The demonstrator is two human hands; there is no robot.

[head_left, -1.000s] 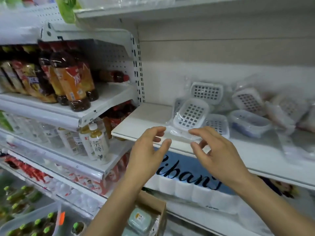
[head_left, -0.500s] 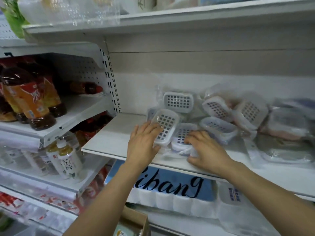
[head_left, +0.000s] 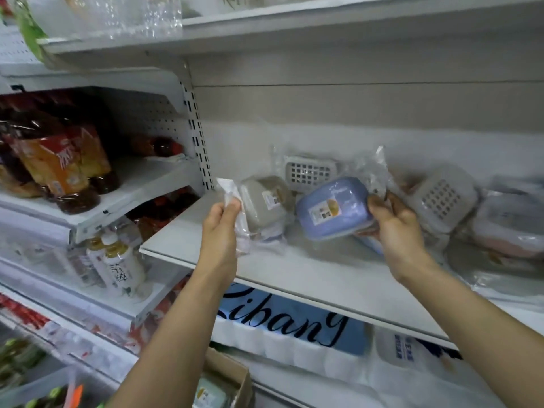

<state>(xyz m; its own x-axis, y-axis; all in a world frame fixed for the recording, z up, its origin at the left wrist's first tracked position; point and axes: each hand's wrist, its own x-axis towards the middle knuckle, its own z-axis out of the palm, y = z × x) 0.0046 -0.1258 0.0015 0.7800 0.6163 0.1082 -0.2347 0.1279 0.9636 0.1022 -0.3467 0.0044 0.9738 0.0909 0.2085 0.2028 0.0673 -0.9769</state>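
Grey box (head_left: 265, 201) in clear bag (head_left: 227, 187), bag edge pinched by left hand (head_left: 219, 231), blue box (head_left: 332, 212), labelled, likewise bagged, gripped by right hand (head_left: 394, 228)

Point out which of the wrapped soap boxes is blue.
The blue soap box in the right hand, its label facing out. The left hand holds a grey soap box, and a white grid box stands behind them.

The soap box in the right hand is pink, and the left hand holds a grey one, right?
No: the head view shows the soap box in the right hand is blue, not pink. The left hand does hold a grey one.
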